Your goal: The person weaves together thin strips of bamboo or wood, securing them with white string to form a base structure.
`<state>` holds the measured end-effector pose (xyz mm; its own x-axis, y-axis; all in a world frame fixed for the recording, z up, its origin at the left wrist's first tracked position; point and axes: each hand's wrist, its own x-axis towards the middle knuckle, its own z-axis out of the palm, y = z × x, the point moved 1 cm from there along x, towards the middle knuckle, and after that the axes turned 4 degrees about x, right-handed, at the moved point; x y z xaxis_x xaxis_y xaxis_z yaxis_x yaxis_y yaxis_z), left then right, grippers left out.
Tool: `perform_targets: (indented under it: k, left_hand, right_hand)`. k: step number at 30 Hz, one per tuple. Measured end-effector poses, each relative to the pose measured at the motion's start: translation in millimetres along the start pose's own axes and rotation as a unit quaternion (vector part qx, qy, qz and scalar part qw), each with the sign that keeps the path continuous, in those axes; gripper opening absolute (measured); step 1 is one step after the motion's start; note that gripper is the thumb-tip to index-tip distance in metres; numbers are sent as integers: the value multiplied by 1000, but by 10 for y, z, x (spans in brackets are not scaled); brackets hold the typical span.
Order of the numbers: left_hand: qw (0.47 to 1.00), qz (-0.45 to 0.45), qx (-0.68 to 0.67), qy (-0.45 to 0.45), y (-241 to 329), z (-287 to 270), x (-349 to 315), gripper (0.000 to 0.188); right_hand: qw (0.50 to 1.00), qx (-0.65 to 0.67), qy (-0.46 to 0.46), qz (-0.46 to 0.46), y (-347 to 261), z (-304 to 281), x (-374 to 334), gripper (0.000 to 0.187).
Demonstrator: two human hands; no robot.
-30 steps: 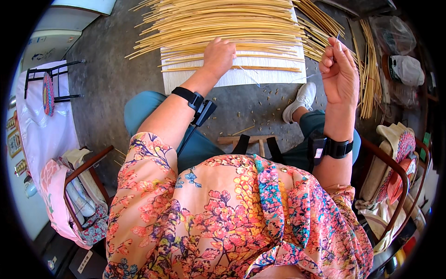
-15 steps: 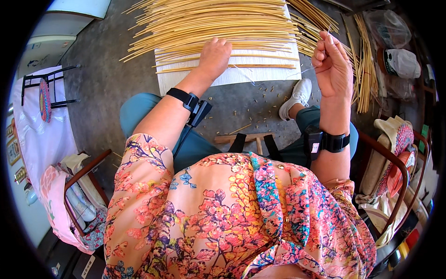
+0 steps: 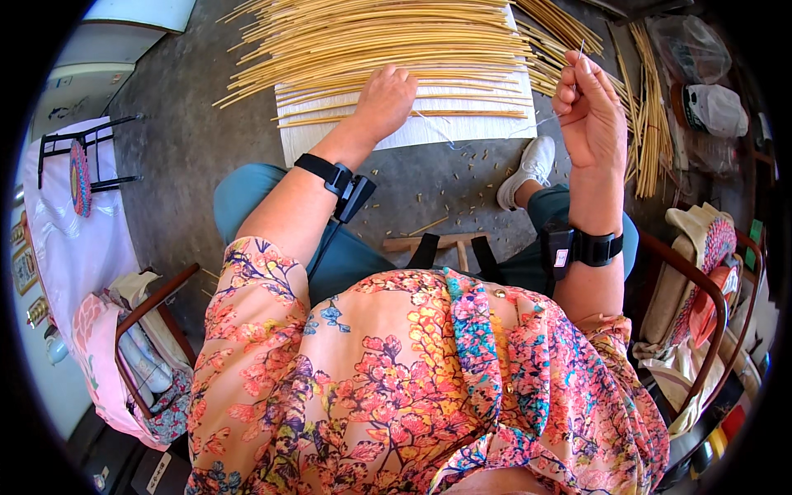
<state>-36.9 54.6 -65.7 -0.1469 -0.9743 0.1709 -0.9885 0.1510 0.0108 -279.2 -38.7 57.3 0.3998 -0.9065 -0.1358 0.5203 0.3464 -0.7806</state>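
Observation:
Many slender, straw-coloured stalks [image 3: 363, 51] lie side by side over a white sheet [image 3: 487, 130] in front of me. My left hand [image 3: 386, 103] rests over the near stalks with its fingers curled under. What they grip is hidden. Raised at the right, my right hand [image 3: 592, 115] pinches a thin needle [image 3: 581, 49] between thumb and fingertips, point upward. A pale thread [image 3: 450, 145] hangs slack from beside my left hand and curves over the sheet's near edge toward my right hand.
Short stalk offcuts [image 3: 462, 177] are scattered on the grey floor. More stalks [image 3: 652, 124] lie at the right, beside plastic-wrapped items [image 3: 714, 111]. Chairs with wooden arms [image 3: 689, 280] stand at both sides. A black-framed stool [image 3: 80, 177] lies on white cloth at the left.
My left hand has shifted slightly to the right over the near stalks. My right hand has risen a little with the needle, its pinch unchanged.

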Motion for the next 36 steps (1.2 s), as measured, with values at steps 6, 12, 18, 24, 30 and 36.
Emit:
perform_targets:
  k: [6, 12, 18, 24, 30, 36]
  left_hand:
    - [1000, 9, 7, -7, -17, 5, -4, 12]
    - [1000, 16, -8, -18, -37, 1, 8, 11]
    - [1000, 11, -14, -4, -114, -86, 7, 8]
    - [991, -30, -122, 39, -226, -491, 91, 10]
    - [937, -56, -344, 5, -216, -590, 120, 8]
    - [813, -130, -556, -115, -121, -636, 63, 11]
  right_hand:
    - [1000, 9, 4, -16, -55, -51, 19, 19]
    - [1000, -3, 10, -13, -45, -52, 19, 19]
    - [1000, 4, -10, -14, -18, -37, 25, 14]
    - [982, -167, -19, 82, 308, 220, -91, 10]
    - [976, -100, 42, 191, 938, 400, -166, 11]
    - [983, -58, 55, 165, 1146, 511, -142, 16]
